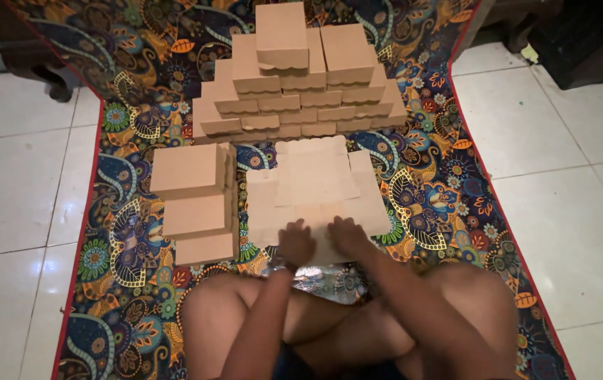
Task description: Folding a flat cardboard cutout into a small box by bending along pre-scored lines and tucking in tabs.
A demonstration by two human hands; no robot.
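Observation:
A pile of flat, unfolded tan cardboard box blanks (319, 186) lies on a patterned cloth in front of my crossed legs. My left hand (295, 243) and my right hand (347, 236) rest side by side on the near edge of that pile, fingers bent and pressing on the cardboard. To the left of my hands stands a stepped stack of folded tan boxes (194, 203). Farther back, a large heap of the same folded boxes (294, 74) rises in tiers.
The colourful paisley cloth (428, 190) with a red border covers the floor under everything. White floor tiles (569, 162) lie on both sides. Dark furniture legs (41, 60) stand at the back left, and a dark object (583, 39) at the back right.

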